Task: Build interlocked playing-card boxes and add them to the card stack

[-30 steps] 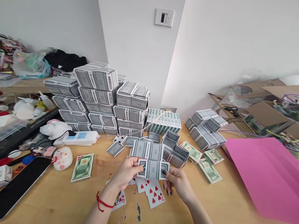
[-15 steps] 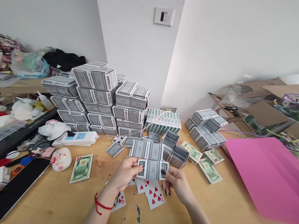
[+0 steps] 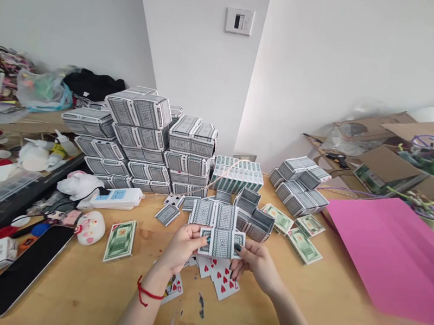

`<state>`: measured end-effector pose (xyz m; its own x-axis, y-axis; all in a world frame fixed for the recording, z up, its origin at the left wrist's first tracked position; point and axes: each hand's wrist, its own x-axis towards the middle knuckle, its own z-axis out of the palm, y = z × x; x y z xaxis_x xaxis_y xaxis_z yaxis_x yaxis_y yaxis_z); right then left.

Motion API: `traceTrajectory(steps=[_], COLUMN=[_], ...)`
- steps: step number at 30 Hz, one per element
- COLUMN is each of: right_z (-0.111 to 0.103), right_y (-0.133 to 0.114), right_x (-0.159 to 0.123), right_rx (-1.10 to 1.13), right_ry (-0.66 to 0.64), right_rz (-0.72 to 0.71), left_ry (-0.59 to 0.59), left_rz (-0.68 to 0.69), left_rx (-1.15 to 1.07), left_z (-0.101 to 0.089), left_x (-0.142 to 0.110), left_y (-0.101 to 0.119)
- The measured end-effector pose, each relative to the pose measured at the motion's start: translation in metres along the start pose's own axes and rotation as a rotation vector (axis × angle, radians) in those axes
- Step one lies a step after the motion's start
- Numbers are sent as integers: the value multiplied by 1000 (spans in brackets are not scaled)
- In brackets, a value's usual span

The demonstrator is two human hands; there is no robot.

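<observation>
1. Black-screened device [image 3: 20, 274], one, flat at left on the wooden table [image 3: 87, 304].
2. Face-up playing cards [image 3: 224, 284], hearts among them, partly hidden by hands and wrist.
3. Green pack [image 3: 120, 240], one, flat, left of the hands.
4. Left hand [image 3: 182, 248], red cord [image 3: 149, 293] at wrist; thumb and fingers pinching the card piece's left end.
5. Right hand [image 3: 260, 265], dark nails; thumb and fingers pinching its right end, other fingers curled below.
6. Card piece [image 3: 222, 244], grey-patterned; held between both hands, before the person, above the face-up cards.
7. Joined cards [image 3: 203, 213], patterned backs showing, just beyond; whether they touch the held piece cannot be told.
8. Pink sheet [image 3: 394, 262], one, right side.
9. Stepped card block [image 3: 254, 223], beside three green packs [image 3: 305, 246].
10. Power strip [image 3: 118, 198], white, left.
11. Large stack of card blocks [image 3: 138, 142], rear left; smaller stack [image 3: 299, 186], rear right.
12. Wall plate [image 3: 239, 21], white.
</observation>
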<state>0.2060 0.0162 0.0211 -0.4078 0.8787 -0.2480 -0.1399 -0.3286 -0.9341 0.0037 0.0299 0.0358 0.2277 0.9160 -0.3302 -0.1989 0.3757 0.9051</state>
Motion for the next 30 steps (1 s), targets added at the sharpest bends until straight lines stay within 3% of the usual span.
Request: traceTrajectory(steps=[6, 12, 14, 16, 20, 22, 26, 30], right_z=[1, 1, 2, 4, 16, 25, 40, 37], right_y=[-3, -1, 1, 4, 13, 17, 19, 13], right_x=[-1, 1, 3, 4, 2, -1, -6, -4], right_rx=[-38, -143, -180, -278, -695, -837, -788, -577], right_ry=[-25, -14, 6, 124, 643, 758, 694, 542], right_rz=[-18, -94, -98, -134, -395, -493, -408, -343], left_ry=[1, -148, -129, -23, 258, 308, 223, 122], left_rz=[33, 96, 132, 193, 341, 404, 479, 458], left_rx=[59, 73, 131, 243, 468, 503, 495, 466], left_z=[-2, 5, 9, 13, 21, 25, 33, 36], left_x=[-1, -9, -8, -5, 0, 0, -4, -5], left_y=[1, 8, 5, -2, -17, -20, -18, -17])
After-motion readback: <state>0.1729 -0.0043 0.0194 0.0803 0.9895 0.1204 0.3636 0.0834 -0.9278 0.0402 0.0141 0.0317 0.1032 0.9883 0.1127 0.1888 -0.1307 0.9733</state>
